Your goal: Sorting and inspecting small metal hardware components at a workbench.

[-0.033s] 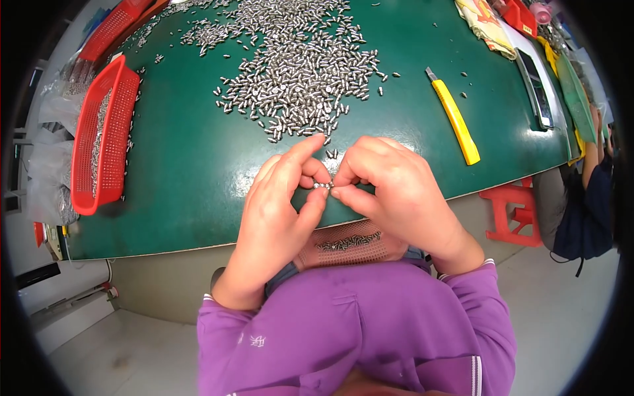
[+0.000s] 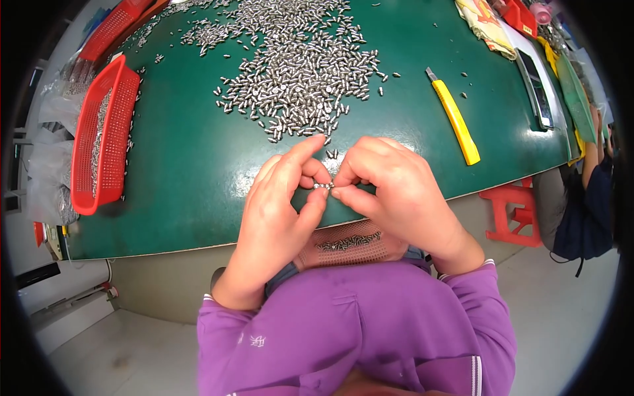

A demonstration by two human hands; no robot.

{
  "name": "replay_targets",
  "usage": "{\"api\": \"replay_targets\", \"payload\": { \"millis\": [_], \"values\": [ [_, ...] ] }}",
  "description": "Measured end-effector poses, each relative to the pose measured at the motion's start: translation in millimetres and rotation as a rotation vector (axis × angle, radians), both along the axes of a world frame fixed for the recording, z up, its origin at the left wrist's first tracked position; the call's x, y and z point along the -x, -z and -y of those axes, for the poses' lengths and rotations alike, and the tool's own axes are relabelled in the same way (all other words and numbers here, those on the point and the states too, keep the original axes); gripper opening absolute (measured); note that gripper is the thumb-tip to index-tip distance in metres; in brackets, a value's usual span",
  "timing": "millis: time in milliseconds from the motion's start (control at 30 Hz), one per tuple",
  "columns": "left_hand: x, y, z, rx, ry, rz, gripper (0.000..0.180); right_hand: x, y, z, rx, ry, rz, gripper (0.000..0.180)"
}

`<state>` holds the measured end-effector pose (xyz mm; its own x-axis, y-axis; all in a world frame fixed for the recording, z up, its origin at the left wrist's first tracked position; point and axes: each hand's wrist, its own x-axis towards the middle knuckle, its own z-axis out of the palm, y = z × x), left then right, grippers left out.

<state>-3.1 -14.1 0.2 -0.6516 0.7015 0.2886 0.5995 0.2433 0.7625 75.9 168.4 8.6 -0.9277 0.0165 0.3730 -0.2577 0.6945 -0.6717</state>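
Near the front edge of the green table, both hands meet over a short row of small shiny metal parts. My left hand is closed on them between the thumb and the curled fingers, its index finger stretched out above. Thumb and index finger of my right hand pinch at the right end of the row; the fingertips partly hide what they grip. Just beyond the fingers lie a few loose metal parts. Farther off spreads a large pile of similar silvery, pointed metal parts.
A red perforated basket with metal parts stands at left. A yellow utility knife lies at right, blade out. On my lap, a pinkish mesh basket holds more parts. A phone, a red stool and another person are at right.
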Motion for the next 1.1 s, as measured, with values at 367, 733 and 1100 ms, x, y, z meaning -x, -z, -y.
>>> {"api": "replay_targets", "payload": {
  "millis": [367, 733, 1100],
  "values": [
    [-1.8, 0.1, 2.0, -0.028, 0.008, 0.0, 0.066, -1.9, -2.2, 0.9, 0.034, 0.004, 0.029, 0.019],
    [-4.7, -14.9, 8.5, -0.021, -0.08, 0.016, 0.074, -4.1, -21.3, -14.7, -0.039, 0.088, 0.005, 0.015],
    [5.8, -4.1, -28.6, 0.002, -0.069, -0.116, 0.074, 13.6, -7.2, -8.6, -0.152, 0.052, -0.019, 0.014]
  ]
}}
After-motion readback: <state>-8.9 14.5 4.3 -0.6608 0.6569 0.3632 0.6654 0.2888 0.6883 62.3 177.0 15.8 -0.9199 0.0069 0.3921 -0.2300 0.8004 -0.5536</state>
